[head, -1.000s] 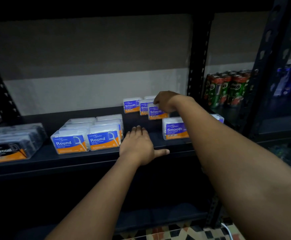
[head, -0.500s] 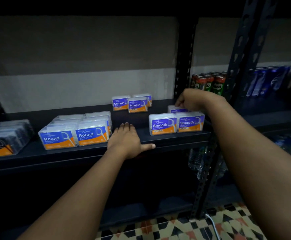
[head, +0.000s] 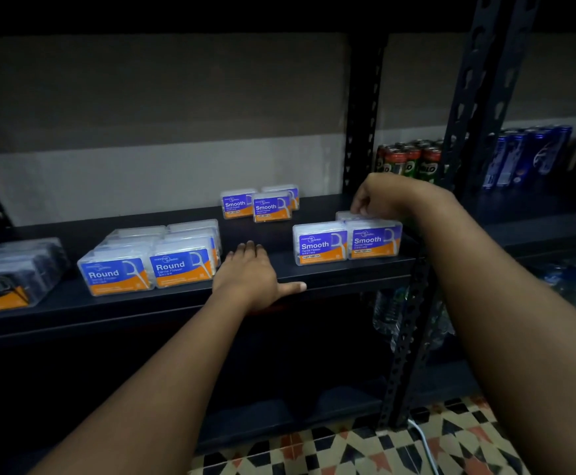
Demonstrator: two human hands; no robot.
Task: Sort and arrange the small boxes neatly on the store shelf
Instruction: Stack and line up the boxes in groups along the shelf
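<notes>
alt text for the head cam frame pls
Right hand pinches a clear box behind two front Smooth floss boxes on a dark shelf; left hand rests flat on the shelf beside Round boxes.

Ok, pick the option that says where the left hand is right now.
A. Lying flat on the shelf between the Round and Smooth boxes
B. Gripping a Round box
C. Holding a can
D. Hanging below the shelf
A: the left hand lies flat, fingers straight, on the shelf, in the gap between the Round boxes and the front Smooth boxes, holding nothing.
</notes>
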